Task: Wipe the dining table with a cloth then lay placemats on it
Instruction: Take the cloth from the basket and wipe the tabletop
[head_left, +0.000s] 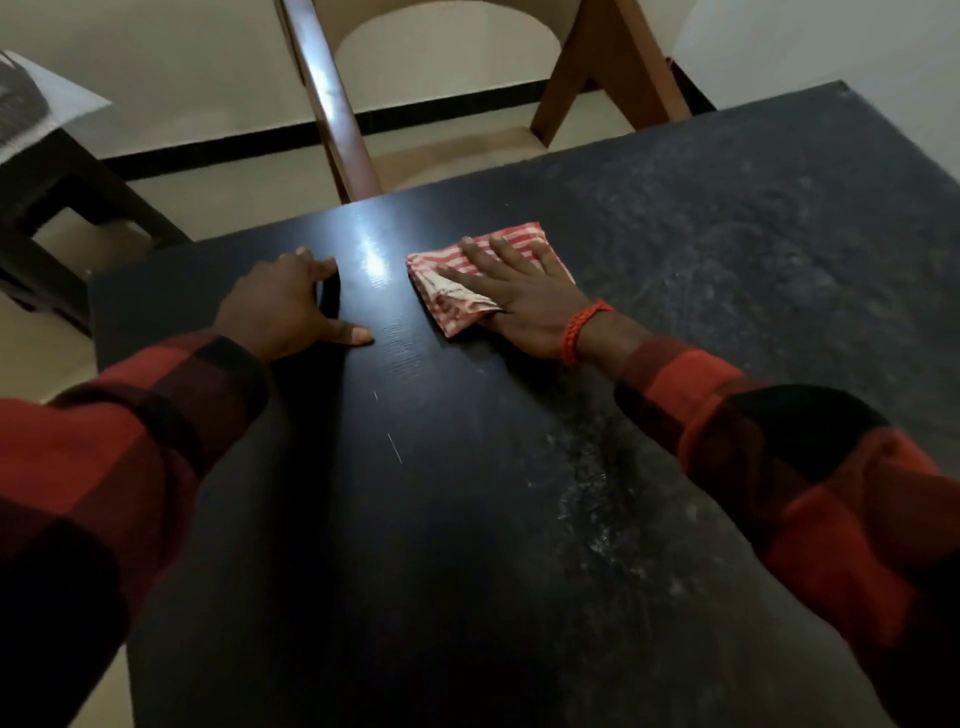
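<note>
Right hand (524, 296) presses a cloth (483, 278) flat on the table (467, 519).
Head view: its fingers are spread wide over the red-and-white striped cloth near the table's far edge. The left hand (291, 306) rests bare on the dark top, fingers apart, holding nothing. Dusty smears cover the table's right side; a chair (332, 104) stands beyond.

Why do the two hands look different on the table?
The right hand lies flat with fingers spread, pressing the striped cloth; the left hand rests bare on the table, holding nothing. The right hand has an orange band at its wrist; the left has none. The right sits by the dusty part, the left on the shiny part. Both have red checked sleeves.
</note>
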